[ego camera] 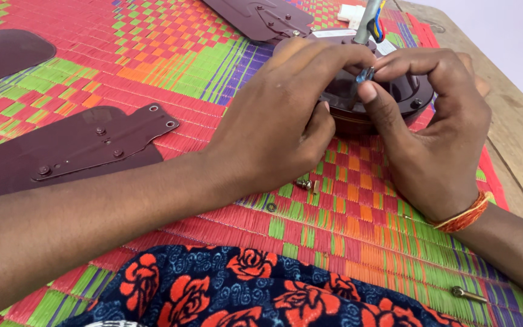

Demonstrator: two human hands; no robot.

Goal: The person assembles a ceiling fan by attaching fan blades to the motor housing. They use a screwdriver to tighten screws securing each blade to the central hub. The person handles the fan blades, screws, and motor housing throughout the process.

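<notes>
Rose-print cloth (255, 290) lies nearest, on the woven mat (152, 54). Both hands, left hand (273, 121) and right hand (431, 133), pinch a small blue piece (365, 74) with closed fingers (over the maroon fan motor (388, 97)). Screws (305, 184) lie beneath.

Both hands' fingers (367, 94) pinching small blue part (365, 74), maroon fan motor (416, 94), woven mat (152, 54)

A pale rectangular label (333, 34) lies flat on top of the dark maroon fan motor (388, 91) at the far edge of the woven mat; its print is too small to make out. No packages, signs or screens appear.
</notes>
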